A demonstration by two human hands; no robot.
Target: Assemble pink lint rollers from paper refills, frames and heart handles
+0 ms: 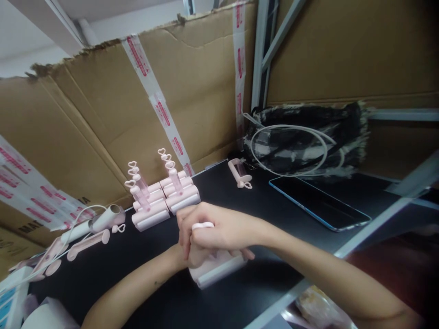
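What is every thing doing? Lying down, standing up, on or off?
Right hand, fingers curled, on top of the left hand.
Left hand, mostly hidden underneath.
White roller, lying on the table, under both hands.
Stacked rollers, piled in rows, heart handles sticking up.
Tablet, lying flat, screen dark.
Cable, coiled on the black bag.

Smooth pale-pink plastic rollers, matt black tabletop, rough torn cardboard, glossy dark tablet screen.
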